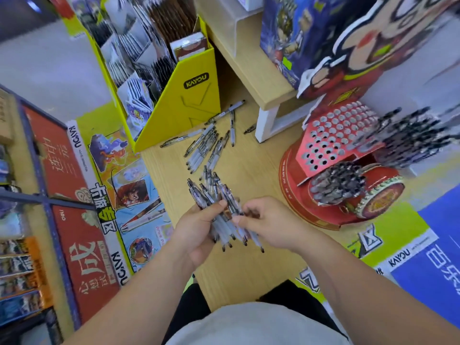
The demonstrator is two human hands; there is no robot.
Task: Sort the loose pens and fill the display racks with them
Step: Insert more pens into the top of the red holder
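- The red cardboard rack, dotted with round holes, is holding dark-tipped pens in its lower tier.
- Left of the rack, the left hand is gripping a bundle of clear plastic pens, and the right hand is pinching into it.
- Also left of the rack, loose pens are lying on the wooden table.

clear plastic pens, matt wood-grain tabletop, glossy cardboard rack

A wooden counter carries scattered loose pens, a yellow card box, a red pen rack and a shelf riser.
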